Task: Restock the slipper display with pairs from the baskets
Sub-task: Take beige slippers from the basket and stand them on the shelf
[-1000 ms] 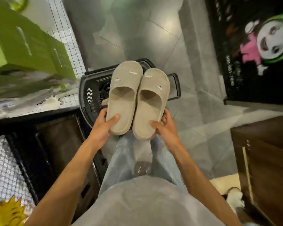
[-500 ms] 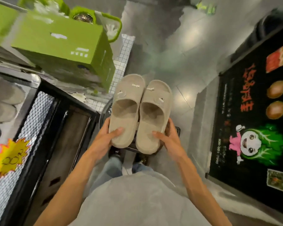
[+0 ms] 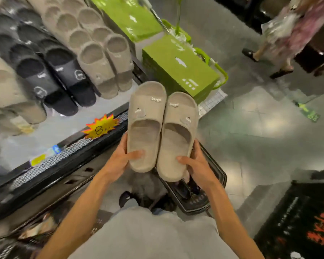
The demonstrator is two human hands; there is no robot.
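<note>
Head view has you holding the pair [image 3: 157, 113] up in front of your chest, over the basket [image 3: 216, 174] on the floor and just beside the front edge of the shelf [image 3: 67, 128]. The toes point away from you, toward the green box [image 3: 176, 66].

Your left hand [image 3: 120, 161] grips one heel, with the thumb laid across the footbed and the fingers curled underneath. Your right hand [image 3: 198, 165] grips the other heel the same way. The two slippers touch along their inner sides.

They look like moulded foam, so expect them to be light, a little springy, and stiff enough not to droop when carried by the heel alone. The matte surface should not slip in a dry grip, and nothing about them looks fragile. The small raised charms [image 3: 156, 99] on the straps are the one part that might catch or get knocked, so keep your fingers off them.

The heel is a good place to hold, since it leaves the toes free to go in first. The beige row [image 3: 103, 68] sits beside the black slippers [image 3: 64, 75], with bare shelf in front of it, and that looks like the likely spot. If you want a hand free, pinching both heels together in one hand should be enough.
</note>
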